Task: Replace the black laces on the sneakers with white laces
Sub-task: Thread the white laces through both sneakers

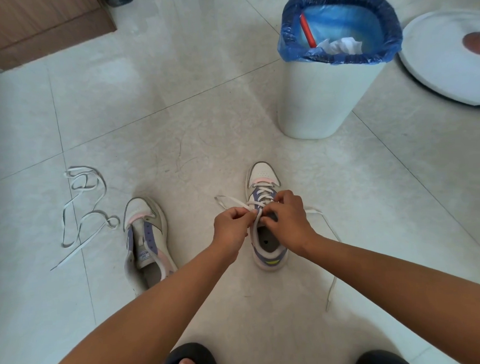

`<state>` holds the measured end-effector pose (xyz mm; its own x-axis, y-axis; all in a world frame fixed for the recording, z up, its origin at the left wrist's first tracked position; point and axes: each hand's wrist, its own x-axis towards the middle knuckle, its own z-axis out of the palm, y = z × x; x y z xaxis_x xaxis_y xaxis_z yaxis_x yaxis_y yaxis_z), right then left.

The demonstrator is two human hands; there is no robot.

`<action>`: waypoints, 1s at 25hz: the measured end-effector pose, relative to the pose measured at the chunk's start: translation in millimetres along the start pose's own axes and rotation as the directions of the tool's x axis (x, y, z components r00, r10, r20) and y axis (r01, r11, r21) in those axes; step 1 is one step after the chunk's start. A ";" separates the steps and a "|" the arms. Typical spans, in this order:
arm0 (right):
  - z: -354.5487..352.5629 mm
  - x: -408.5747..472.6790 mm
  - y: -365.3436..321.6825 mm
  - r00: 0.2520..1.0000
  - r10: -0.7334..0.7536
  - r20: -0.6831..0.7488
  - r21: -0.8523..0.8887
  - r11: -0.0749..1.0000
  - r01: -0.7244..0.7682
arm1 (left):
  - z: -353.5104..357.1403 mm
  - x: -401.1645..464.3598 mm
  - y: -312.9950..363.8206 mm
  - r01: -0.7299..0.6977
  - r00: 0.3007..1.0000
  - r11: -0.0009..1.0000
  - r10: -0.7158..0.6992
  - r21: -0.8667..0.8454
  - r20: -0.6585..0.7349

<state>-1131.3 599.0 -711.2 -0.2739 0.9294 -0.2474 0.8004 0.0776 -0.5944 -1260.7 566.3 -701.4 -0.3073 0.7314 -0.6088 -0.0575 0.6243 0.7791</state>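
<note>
**Tiled floor and the items resting on it**

The pale tiled floor (177, 124) carried every item. A laced sneaker (265, 224) stood right of centre, toe pointing away from the camera; an unlaced sneaker (145, 239) lay to its left, well apart. A loose white lace (82, 214) sprawled in loops further left, near the unlaced sneaker's toe. A white bin (320, 97) with a blue liner stood beyond the laced sneaker. A round white object (441, 57) sat at the right edge, and a wooden cabinet base (46, 30) met the floor at upper left.
</note>
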 end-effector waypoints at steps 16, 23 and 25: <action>-54.6 -75.7 39.7 0.680 -0.458 0.572 -0.344 0.619 0.706 | 14.8 -10.2 -18.4 -0.154 0.988 0.579 0.075 0.801 0.135; -62.7 -146.3 107.5 0.607 -0.282 0.743 -0.475 0.415 0.776 | 12.9 -8.7 -15.9 -0.136 0.991 0.577 0.070 0.805 0.117; -61.8 -115.7 75.1 0.649 -0.403 0.645 -0.496 0.426 0.757 | 12.2 -7.9 -16.7 -0.151 0.988 0.565 0.079 0.811 0.129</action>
<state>-1006.5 519.6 -680.0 -0.8441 0.3393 -0.4151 0.3980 0.9154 -0.0610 -1245.8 553.4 -711.5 -0.1855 0.8078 -0.5595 0.7847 0.4644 0.4105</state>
